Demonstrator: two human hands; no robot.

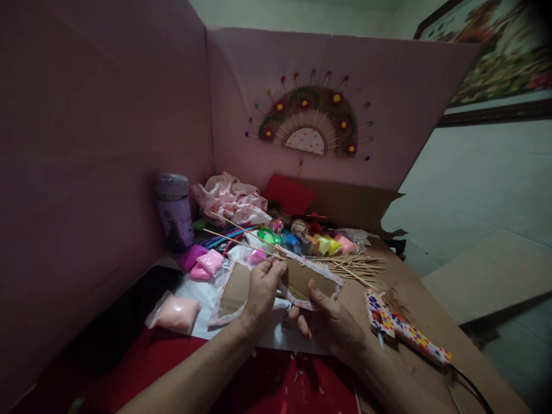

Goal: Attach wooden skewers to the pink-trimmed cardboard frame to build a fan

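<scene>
Between my hands is a piece of brown cardboard [304, 280] with its edges wrapped in pink-and-white patterned cloth. My left hand [263, 290] pinches its left edge, and two thin wooden sticks [241, 241] reach up and left from those fingers. My right hand [328, 319] holds the lower right edge, thumb on top and fingers underneath. Under my left wrist lies another cloth-edged cardboard piece [233, 293] on a white sheet [202, 307]. To the right rests a flower-patterned glue gun [407, 330] with a black cord.
Bags of coloured clay [321, 244], a pile of wooden sticks [357, 265] and crumpled pink cloth [230, 198] lie behind. A purple tumbler [173, 213] stands at left, near a peach-coloured bag [175, 313]. Pink panels rise behind, one bearing a decorated half-round fan [310, 118].
</scene>
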